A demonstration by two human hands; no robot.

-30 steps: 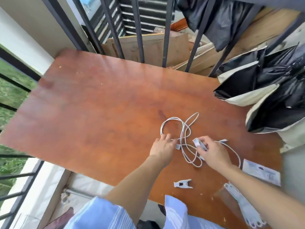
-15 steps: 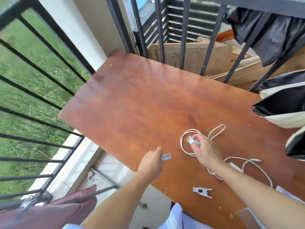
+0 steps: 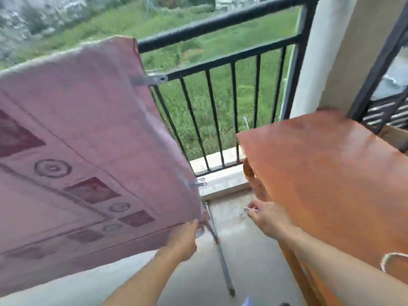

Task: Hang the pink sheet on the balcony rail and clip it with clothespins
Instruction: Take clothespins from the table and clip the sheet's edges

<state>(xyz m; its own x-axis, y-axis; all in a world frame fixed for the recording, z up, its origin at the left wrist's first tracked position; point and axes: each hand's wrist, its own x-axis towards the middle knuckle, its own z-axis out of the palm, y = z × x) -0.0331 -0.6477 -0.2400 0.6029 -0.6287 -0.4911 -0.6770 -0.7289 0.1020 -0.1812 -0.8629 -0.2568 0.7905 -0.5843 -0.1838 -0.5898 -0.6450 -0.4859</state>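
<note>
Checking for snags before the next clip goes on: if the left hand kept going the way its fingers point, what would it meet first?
Probably the lower corner of the pink patterned sheet; the left hand already touches its edge, though blur hides exact contact.

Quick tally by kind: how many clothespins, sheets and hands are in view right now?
Clothespins: 4, two clipped on the sheet's edge, one in the left hand, one in the right hand
Pink sheet: 1
Hands: 2, left hand and right hand
Total: 7
</note>
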